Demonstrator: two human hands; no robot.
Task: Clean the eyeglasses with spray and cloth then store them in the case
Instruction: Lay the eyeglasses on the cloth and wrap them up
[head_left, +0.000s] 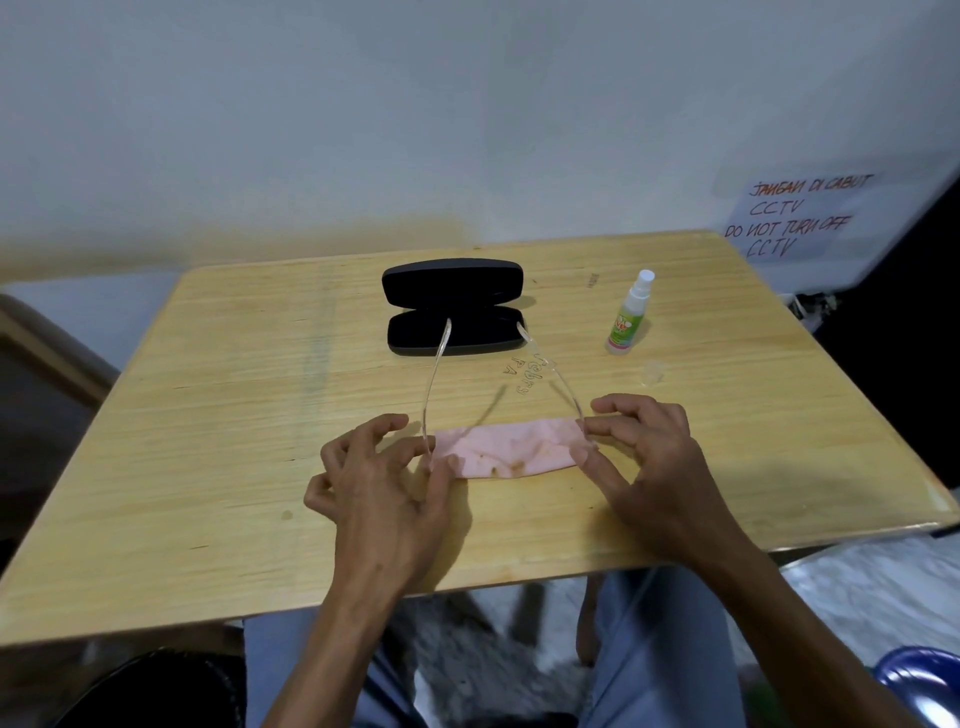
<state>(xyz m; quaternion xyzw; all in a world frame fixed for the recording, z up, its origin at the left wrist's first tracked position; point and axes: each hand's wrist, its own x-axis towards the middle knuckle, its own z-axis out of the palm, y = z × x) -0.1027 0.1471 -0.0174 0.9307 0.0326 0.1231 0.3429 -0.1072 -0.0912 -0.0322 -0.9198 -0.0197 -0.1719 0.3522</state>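
Both hands hold the eyeglasses (506, 415) up over the table (208, 415), 1 hand at each front corner. The left hand (384, 483) pinches the frame's left end between thumb and forefinger, with the other fingers curled loose; the right hand (649, 467) pinches the right end the same way, fingers half spread. Neither hand grips anything else.

The frame is clear and nearly vanishes against the wood, and the lens front is hard to make out at all. The 2 temple arms are open and run away from the pinches toward the far side.

Directly between the 2 pinches, and seemingly just below them, the pink cloth (506, 449) lies flat on the table, stained in places. I cannot tell whether the lenses touch it.

Risk, as I judge it: the pinches are light and sit at the hinges, so a twist could strain a hinge or let the frame drop. The soiled cloth could also smear the lenses.

Beyond the grip, the temple tips reach over the open black case (452, 312). Ahead and to the right of the right hand stands the spray bottle (629, 317), uncapped, its clear cap (653, 371) lying nearer.
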